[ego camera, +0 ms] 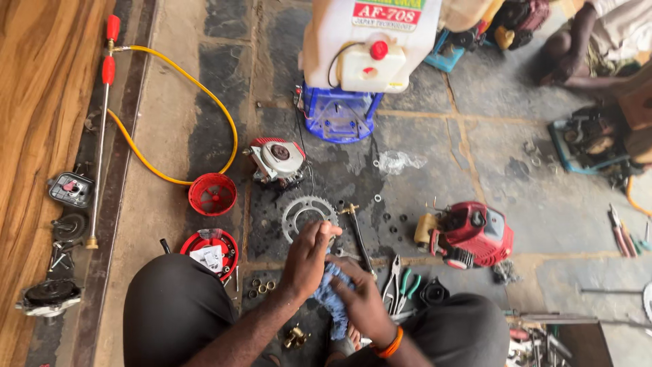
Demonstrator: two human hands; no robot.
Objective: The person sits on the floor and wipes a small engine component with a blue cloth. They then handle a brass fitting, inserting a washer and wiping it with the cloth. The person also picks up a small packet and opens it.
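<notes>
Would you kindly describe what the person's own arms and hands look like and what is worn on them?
Both forearms are bare, with no sleeves in view, and no gloves cover the left hand or the right hand. The right wrist carries an orange band; the left wrist shows nothing worn. Any rings are too small to tell.

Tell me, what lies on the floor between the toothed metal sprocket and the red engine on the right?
In the head view, between the sprocket and the red engine lies a dark rod with a brass fitting, plus small washers and rings scattered on the stone floor.
</notes>
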